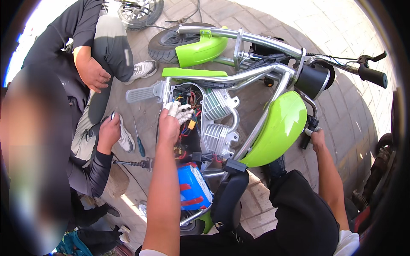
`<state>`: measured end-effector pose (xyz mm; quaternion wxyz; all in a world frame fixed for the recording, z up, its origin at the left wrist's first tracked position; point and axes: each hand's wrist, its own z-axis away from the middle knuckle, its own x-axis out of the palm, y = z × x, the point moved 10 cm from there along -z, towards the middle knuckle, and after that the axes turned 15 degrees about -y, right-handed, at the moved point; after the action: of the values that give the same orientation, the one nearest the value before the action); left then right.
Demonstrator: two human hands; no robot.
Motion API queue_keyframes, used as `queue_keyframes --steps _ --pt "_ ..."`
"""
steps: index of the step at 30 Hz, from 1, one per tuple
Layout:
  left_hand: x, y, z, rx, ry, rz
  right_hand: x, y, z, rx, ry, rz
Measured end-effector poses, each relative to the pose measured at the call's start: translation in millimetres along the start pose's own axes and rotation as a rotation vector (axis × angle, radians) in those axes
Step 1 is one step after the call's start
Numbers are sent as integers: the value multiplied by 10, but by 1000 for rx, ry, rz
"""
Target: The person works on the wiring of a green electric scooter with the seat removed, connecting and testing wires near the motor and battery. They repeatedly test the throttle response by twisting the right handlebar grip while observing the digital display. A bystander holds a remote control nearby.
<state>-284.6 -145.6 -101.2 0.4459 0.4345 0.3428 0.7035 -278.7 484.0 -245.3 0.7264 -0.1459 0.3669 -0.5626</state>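
A small motorbike with a silver tube frame (252, 80) and a bright green tank (278, 132) lies on its side before me. My left hand (171, 121), with white coverings on its fingers, reaches into the open frame compartment. Its fingers are bent together among the coloured wires (188, 97), beside a yellow connector (191, 124); what they pinch is too small to make out. On the right, my right hand (317, 138) is closed round the near black handlebar grip (305, 140). A blue battery pack (192, 187) with red tape lies beside my left forearm.
At the left a person sits close by, one hand (91, 72) on the knee and the other (109, 133) holding a small object. A screwdriver (140, 143) lies on the paving (341, 123). A loose wheel (140, 13) is at the far left; the black seat (230, 200) is near me.
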Motion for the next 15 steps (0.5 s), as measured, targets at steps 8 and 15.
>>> queue_keyframes --steps 8,15 --pt "9 27 -41 10 -10 -15 8 10 26 1 -54 -47" --pt "-66 -60 -102 26 -27 -31 62 -7 25 -41 -151 -208"
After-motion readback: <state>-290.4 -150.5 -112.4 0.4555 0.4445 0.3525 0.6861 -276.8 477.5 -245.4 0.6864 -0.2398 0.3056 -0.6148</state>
